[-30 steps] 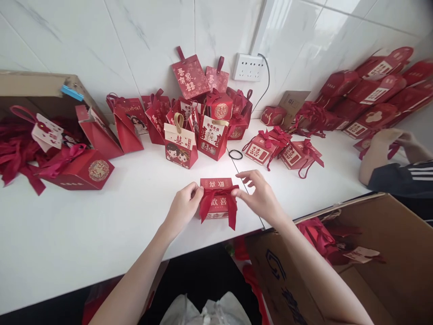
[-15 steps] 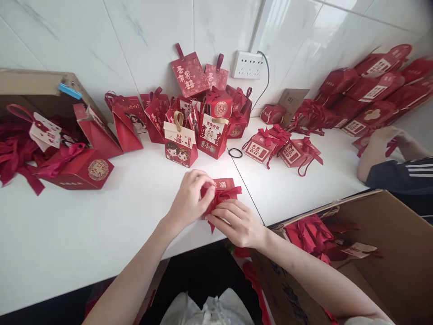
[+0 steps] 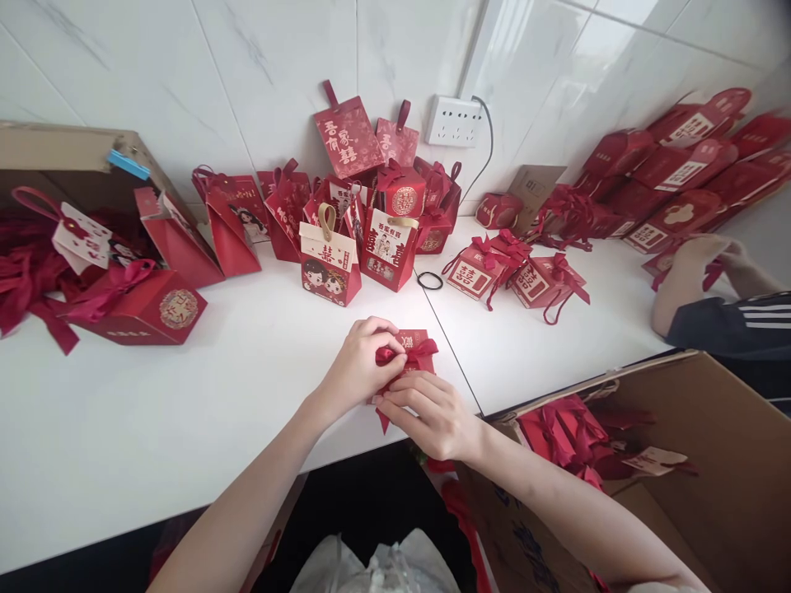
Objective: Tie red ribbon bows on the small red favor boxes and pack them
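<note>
A small red gift box [image 3: 415,336] with gold characters lies on the white table near its front edge, partly hidden by my hands. Across its top runs a dark red ribbon [image 3: 423,350], formed into a bow shape. My left hand [image 3: 364,362] is closed, thumb and fingers pinching the ribbon at the bow's left side. Bent over the lower part of the box, my right hand [image 3: 436,412] has its fingertips together at the ribbon near the box's lower left. One ribbon tail [image 3: 384,422] hangs down below the fingers.
Several red gift boxes [image 3: 395,251] stand against the tiled wall. Two ribboned boxes [image 3: 475,268] sit to the right beside a black elastic loop [image 3: 430,281]. A cardboard carton [image 3: 710,412] is at my right, another [image 3: 67,138] at left. Another person's arm [image 3: 692,272] rests at far right.
My left hand has moved slightly right and down, its thumb and fingers now closed on the ribbon. The bow's left loop shows more. My right hand has barely shifted.
</note>
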`<state>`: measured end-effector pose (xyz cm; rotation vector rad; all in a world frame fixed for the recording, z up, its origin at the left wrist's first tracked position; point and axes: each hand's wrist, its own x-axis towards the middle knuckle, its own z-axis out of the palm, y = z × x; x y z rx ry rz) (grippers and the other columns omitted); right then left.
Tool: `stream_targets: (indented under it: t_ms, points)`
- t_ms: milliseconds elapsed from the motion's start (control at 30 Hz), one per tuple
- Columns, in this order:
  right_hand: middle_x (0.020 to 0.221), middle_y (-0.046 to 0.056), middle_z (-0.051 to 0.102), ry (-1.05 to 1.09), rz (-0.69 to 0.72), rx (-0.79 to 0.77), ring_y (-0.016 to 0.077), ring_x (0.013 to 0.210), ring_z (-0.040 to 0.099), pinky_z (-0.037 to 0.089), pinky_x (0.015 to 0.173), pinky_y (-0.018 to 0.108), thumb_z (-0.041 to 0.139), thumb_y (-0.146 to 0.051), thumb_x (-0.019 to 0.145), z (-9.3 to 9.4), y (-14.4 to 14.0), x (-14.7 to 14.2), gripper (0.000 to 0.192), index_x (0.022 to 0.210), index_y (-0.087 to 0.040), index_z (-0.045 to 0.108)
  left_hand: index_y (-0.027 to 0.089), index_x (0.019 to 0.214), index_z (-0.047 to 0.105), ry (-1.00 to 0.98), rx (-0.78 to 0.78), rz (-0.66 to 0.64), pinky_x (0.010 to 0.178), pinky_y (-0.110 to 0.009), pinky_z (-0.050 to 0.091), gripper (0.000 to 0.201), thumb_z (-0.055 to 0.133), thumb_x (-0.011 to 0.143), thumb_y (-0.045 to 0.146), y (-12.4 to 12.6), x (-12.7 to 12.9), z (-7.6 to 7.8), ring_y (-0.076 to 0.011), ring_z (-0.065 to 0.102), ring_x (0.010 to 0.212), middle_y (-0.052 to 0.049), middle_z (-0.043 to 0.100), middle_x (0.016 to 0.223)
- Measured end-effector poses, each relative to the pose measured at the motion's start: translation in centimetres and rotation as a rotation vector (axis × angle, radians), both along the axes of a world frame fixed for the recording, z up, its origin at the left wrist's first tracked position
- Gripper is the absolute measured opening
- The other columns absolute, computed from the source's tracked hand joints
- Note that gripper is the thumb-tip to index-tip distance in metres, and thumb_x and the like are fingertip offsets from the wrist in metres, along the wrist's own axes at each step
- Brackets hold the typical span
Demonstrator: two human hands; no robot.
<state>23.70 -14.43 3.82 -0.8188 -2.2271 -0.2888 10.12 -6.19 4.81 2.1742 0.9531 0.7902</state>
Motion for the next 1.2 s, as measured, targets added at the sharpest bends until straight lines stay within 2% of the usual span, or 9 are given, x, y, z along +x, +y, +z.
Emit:
stream_targets:
  t_ms: [433,500,567,667,733,800,900,1033,1200]
  points:
    - [0.071,0.002,0.066,-0.027,0.029,-0.012,0.0140,0.077,0.062,0.052,0.074,0.028,0.053,-0.005,0.084,-0.1,-0.3,-1.1,0.014,0.090,-0.013,0.063,0.022,0.069,0.065,-0.010,-0.001,0.018,0.093,-0.038,0.046,0.010,0.058,0.076,0.022,0.0,0.1,-0.2,-0.0217,0.053,0.101,-0.003,0.060,0.101]
    - [0.072,0.003,0.066,-0.027,0.043,-0.011,0.0147,0.076,0.062,0.051,0.073,0.029,0.055,-0.012,0.086,0.6,-0.4,-0.7,0.009,0.091,-0.014,0.062,0.023,0.070,0.065,-0.009,-0.003,0.021,0.093,-0.039,0.045,0.009,0.059,0.076,0.023,0.1,0.1,-0.3,-0.0217,0.053,0.101,-0.003,0.060,0.101]
    - [0.074,0.005,0.065,0.023,0.003,-0.043,0.0167,0.075,0.061,0.050,0.070,0.031,0.054,-0.029,0.087,1.5,-0.8,0.1,0.016,0.089,-0.015,0.061,0.023,0.071,0.066,-0.007,-0.016,0.025,0.094,-0.039,0.045,0.007,0.060,0.076,0.023,0.1,0.0,-0.3,-0.0220,0.053,0.102,-0.003,0.060,0.102]
    - [0.063,0.005,0.060,0.099,-0.304,-0.294,0.0158,0.059,0.055,0.043,0.056,0.029,0.044,-0.040,0.091,3.1,-1.8,1.9,0.034,0.069,-0.017,0.057,0.023,0.074,0.065,-0.014,-0.053,0.012,0.096,-0.040,0.043,0.006,0.060,0.077,0.025,0.1,-0.1,-0.4,-0.0225,0.052,0.105,-0.003,0.059,0.104]
    - [0.052,0.002,0.052,0.064,-0.552,-0.627,0.0135,0.046,0.047,0.035,0.049,0.028,0.037,-0.039,0.093,3.6,-2.5,2.9,0.044,0.056,-0.019,0.049,0.023,0.076,0.064,-0.024,-0.070,-0.002,0.097,-0.040,0.042,0.008,0.059,0.079,0.026,0.1,-0.1,-0.3,-0.0224,0.050,0.107,-0.004,0.058,0.105]
    - [0.050,0.001,0.051,0.064,-0.642,-0.965,0.0132,0.044,0.045,0.033,0.048,0.027,0.032,-0.043,0.094,3.4,-3.0,3.4,0.047,0.055,-0.020,0.048,0.023,0.077,0.064,-0.030,-0.074,-0.013,0.097,-0.040,0.041,0.007,0.058,0.080,0.026,0.1,-0.2,-0.3,-0.0220,0.050,0.108,-0.004,0.057,0.106]
    - [0.059,0.000,0.055,0.276,-0.515,-1.249,0.0139,0.055,0.051,0.036,0.055,0.026,0.033,-0.046,0.092,2.4,-3.3,3.2,0.042,0.065,-0.020,0.052,0.023,0.078,0.063,-0.035,-0.066,-0.023,0.097,-0.039,0.041,0.007,0.058,0.080,0.026,0.0,-0.2,-0.3,-0.0216,0.050,0.107,-0.004,0.056,0.106]
    - [0.058,-0.003,0.049,0.550,-0.420,-1.342,0.0107,0.054,0.046,0.035,0.053,0.023,0.044,-0.045,0.086,1.3,-3.1,2.7,0.035,0.063,-0.019,0.047,0.023,0.078,0.063,-0.032,-0.082,-0.029,0.098,-0.039,0.041,0.007,0.058,0.080,0.027,0.0,-0.3,-0.3,-0.0216,0.050,0.108,-0.004,0.056,0.106]
    - [0.058,-0.002,0.057,0.297,-0.333,-1.500,0.0116,0.055,0.050,0.037,0.054,0.024,0.056,-0.041,0.078,2.7,-2.4,4.8,0.029,0.061,-0.018,0.052,0.023,0.078,0.064,-0.025,-0.135,-0.027,0.100,-0.040,0.039,0.009,0.058,0.080,0.030,0.2,-0.3,-0.1,-0.0217,0.049,0.110,-0.003,0.056,0.108]
